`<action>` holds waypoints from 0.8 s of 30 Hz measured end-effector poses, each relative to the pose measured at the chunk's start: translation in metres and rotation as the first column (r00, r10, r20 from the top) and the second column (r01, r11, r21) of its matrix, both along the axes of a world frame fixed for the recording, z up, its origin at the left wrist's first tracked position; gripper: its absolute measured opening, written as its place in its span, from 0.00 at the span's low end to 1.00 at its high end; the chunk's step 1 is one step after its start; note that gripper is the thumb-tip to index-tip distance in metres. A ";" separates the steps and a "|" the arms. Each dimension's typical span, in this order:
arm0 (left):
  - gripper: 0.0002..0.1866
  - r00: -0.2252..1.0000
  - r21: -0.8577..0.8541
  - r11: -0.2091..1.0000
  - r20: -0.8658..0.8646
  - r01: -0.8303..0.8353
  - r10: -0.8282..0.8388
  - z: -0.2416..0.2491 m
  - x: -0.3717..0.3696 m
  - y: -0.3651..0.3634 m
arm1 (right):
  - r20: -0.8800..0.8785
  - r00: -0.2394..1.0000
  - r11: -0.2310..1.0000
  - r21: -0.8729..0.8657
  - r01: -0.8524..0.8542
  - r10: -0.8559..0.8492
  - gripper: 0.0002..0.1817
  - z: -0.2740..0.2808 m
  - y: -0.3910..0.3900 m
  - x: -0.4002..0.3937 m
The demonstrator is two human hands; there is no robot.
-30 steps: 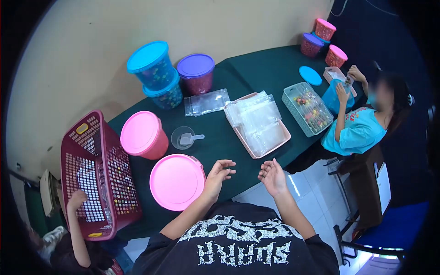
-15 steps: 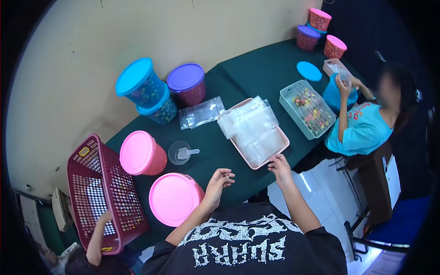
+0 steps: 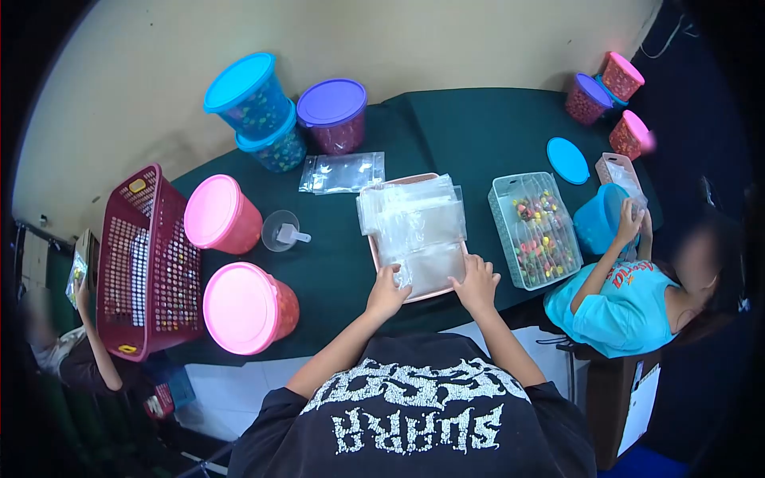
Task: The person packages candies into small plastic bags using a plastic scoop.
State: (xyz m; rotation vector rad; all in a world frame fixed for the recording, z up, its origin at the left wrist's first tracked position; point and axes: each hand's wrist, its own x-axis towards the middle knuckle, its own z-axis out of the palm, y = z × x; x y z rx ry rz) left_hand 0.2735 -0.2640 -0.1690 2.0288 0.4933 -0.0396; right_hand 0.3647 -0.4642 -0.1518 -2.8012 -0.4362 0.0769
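A shallow pink tray (image 3: pixel 374 256) stands in front of me, stacked with clear plastic bags (image 3: pixel 434 227) that overhang its rim. My left hand (image 3: pixel 388 293) is at the tray's near left corner, its fingers bent round the rim and its thumb inward by the bags. At the near right corner, my right hand (image 3: pixel 478 285) has its thumb over the rim and its fingers along the outer side. The fingers' undersides are hidden. Left of the tray, a clear bowl (image 3: pixel 275 225) holds a scoop (image 3: pixel 296 235). More clear bags (image 3: pixel 343 172) lie behind.
Pink-lidded tubs (image 3: pixel 247 307) and a maroon basket (image 3: pixel 151 271) stand left. Blue-lidded tubs (image 3: pixel 251 92) and a purple-lidded tub (image 3: pixel 335 119) are behind. Right are a clear box of colourful packets (image 3: pixel 538 231) and a person (image 3: pixel 621 295) by a blue tub (image 3: pixel 599 221). Another person's arm (image 3: pixel 96 350) shows left.
My hands, earlier raised apart near the table edge, have come onto the tray's near corners. The view has turned. The person at left has lifted a filled bag from the basket's side.
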 end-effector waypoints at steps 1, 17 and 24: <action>0.30 0.997 0.064 0.998 -0.073 -0.001 0.006 0.004 0.002 -0.004 | -0.026 0.999 0.999 -0.014 -0.031 0.030 0.37 -0.004 -0.003 0.004; 0.21 0.979 0.240 0.961 -0.181 0.140 -0.098 -0.006 0.011 -0.033 | -0.193 0.980 0.960 0.280 0.001 0.055 0.23 -0.029 0.000 0.019; 0.24 0.995 -0.184 0.983 -0.097 -0.008 -0.010 -0.028 0.000 -0.021 | 0.086 0.989 0.902 0.408 -0.142 0.117 0.10 0.014 -0.012 0.018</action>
